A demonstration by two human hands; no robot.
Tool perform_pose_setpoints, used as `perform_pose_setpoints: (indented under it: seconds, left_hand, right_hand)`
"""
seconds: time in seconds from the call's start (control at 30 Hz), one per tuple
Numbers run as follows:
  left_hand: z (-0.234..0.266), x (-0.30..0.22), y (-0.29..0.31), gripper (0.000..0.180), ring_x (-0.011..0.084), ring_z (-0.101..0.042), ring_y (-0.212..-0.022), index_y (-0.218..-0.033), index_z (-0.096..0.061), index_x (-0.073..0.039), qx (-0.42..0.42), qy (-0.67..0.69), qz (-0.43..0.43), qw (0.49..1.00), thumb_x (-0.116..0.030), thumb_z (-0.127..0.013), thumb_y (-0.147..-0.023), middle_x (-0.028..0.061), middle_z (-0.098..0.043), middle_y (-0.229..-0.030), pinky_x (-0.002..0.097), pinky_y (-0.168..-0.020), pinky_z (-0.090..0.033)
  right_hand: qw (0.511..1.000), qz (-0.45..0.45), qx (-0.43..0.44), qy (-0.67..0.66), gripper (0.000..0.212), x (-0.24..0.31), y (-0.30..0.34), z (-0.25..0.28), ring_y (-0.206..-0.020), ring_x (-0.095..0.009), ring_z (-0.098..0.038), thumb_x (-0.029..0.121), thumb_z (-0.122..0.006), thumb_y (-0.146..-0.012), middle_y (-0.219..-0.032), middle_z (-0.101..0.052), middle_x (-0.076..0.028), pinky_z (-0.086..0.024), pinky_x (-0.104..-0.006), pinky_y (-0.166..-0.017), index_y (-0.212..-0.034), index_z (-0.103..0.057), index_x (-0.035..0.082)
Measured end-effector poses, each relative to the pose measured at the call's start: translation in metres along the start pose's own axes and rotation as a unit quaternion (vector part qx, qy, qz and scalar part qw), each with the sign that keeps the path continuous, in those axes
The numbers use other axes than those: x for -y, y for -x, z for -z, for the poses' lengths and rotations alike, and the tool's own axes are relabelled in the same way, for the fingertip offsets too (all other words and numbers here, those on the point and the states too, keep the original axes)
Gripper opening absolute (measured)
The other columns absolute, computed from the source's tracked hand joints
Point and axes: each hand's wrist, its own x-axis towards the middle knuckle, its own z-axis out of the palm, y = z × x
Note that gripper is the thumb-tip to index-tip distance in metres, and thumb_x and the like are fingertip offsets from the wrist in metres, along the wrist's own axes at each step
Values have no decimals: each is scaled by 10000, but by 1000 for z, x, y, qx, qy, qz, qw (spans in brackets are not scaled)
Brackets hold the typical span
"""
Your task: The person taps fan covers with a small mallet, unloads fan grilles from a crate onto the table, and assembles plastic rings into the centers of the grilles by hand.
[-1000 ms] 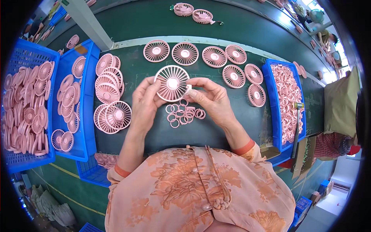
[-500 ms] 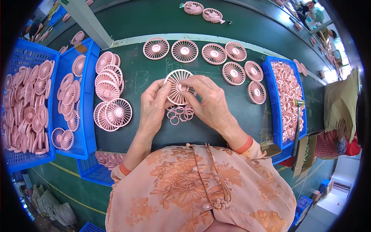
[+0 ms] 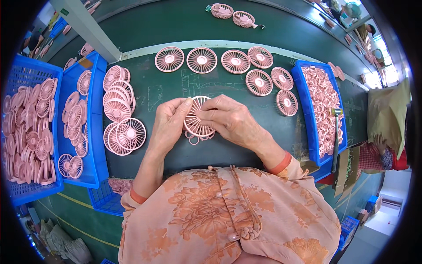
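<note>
A round pink fan grille (image 3: pixel 196 119) is held between both hands over the dark green table (image 3: pixel 228 145). My left hand (image 3: pixel 169 125) grips its left rim, thumb at the top edge. My right hand (image 3: pixel 228 119) covers its right side, fingertips pressed on the spokes. A few small pink rings (image 3: pixel 198 138) lie on the table just under the grille, partly hidden by it and the hands.
Piles of pink grilles (image 3: pixel 118 110) lie left of my hands. Single grilles (image 3: pixel 237 61) form a row at the back. Blue crates of grilles (image 3: pixel 30 127) stand at left; a blue tray of small pink parts (image 3: pixel 323 110) with a hammer (image 3: pixel 336 136) sits at right.
The grille has come down from a raised, face-up position toward the table and the rings. Both hands have closed in over it, the right hand now covering more of it.
</note>
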Motion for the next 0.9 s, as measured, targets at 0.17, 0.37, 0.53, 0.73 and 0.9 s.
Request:
perform_pose_setpoints:
  seconds: [0.17, 0.37, 0.53, 0.73, 0.9]
  left_hand:
    - [-17, -3, -21, 299, 92, -711, -840, -1186, -653, 59, 42, 15, 3, 999, -159, -715, -992, 89, -747, -1001, 227, -702, -594]
    - [-37, 3, -59, 294, 191, -750, -838, -1206, -693, -87, -23, -351, -236, 906, -109, -738, -916, 97, -756, -1018, 312, -720, -600]
    - [-41, 30, -84, 323, 305, -653, -1185, -1213, -708, -114, 63, -463, -355, 810, -58, -664, -897, 103, -721, -1206, 430, -1016, -520]
    - [-22, 29, -75, 423, 372, -520, -1374, -1331, -643, -95, 56, -515, -334, 788, -40, -658, -912, 141, -622, -1407, 473, -1165, -415]
    - [21, -5, -34, 400, 389, -569, -1296, -1257, -666, -58, -114, -518, -309, 789, -66, -719, -861, 183, -639, -1339, 466, -1103, -459]
  right_hand:
    - [998, -61, -31, -16, 239, -13, 1, 13, -927, -230, -698, 96, -853, -800, -1090, -698, -88, -584, -333, -788, -1022, -785, 40]
    - [977, -155, -149, -10, 282, -21, 31, 24, -978, -142, -649, 62, -834, -831, -1084, -685, -66, -538, -281, -811, -1096, -736, 59]
    - [975, -216, 20, -53, 203, -9, 52, 10, -871, -167, -654, 70, -822, -846, -1015, -667, -66, -537, -289, -737, -1032, -744, 58]
    - [983, -180, 22, -24, 220, -3, 36, -9, -809, -223, -644, 98, -797, -869, -986, -655, -83, -530, -332, -702, -1076, -734, 57]
    - [975, -218, 31, -15, 163, -12, 39, -13, -710, -204, -617, 117, -803, -871, -908, -627, -80, -511, -327, -651, -1009, -761, 40]
